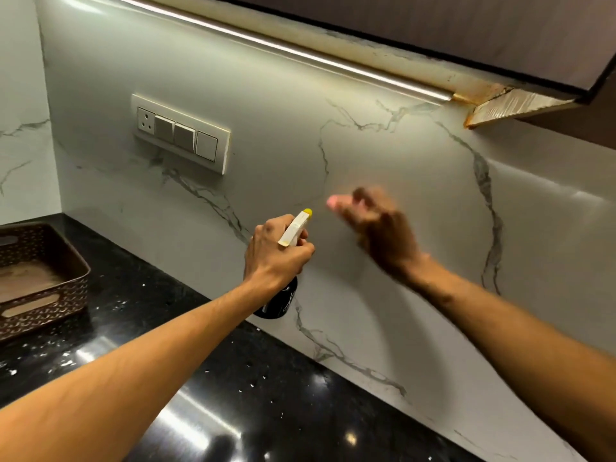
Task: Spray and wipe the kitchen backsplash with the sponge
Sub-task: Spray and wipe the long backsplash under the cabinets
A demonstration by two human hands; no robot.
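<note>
Curled fingers of the left hand (276,255) wrap the neck of a dark, round spray bottle (293,230) with a white plastic trigger head and yellow nozzle, at centre frame, pointing at the glossy white grey-veined marble backsplash (366,145). Just right of it, the right hand (376,235) is motion-blurred, its fingers loosely spread and holding nothing. Below runs a polished black speckled stone countertop (233,378). A brown patterned plastic basket (43,308) sits at left.

Lit from LED strip (300,57) under cabinet (433,28), warm, fairly bright. Glare patches on black countertop (233,395). Right hand (376,228) smeared by motion blur. Straight lines bowed near edges.
</note>
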